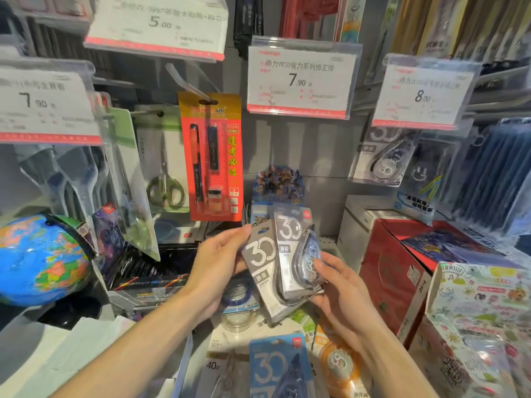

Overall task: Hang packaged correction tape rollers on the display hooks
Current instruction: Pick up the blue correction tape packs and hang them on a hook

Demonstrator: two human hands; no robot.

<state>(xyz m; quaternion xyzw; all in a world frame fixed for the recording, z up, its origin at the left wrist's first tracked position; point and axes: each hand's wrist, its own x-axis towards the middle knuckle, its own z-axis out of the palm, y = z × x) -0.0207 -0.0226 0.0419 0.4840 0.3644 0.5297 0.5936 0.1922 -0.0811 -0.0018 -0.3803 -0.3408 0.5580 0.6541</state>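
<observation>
Two grey packaged correction tape rollers marked "30" are held at the centre of the head view, overlapping. My left hand (214, 261) grips the rear pack (260, 261) from its left edge. My right hand (337, 285) pinches the front pack (293, 248), thumb on its clear blister. Above them a price tag reading 7.90 (300, 79) hangs at the end of a display hook; the hook rod itself is hidden behind it. One similar pack (383, 159) hangs under the 8.00 tag (422, 94) at the right. More packs, blue (277, 366) and orange (340, 364), lie below.
A red pen set (212, 156) and packaged scissors (163, 168) hang at the left of the hands. A globe (43, 257) sits at far left. Red boxes (402, 268) and a sticker box (482, 311) stand at the right. Several tape rolls lie under the hands.
</observation>
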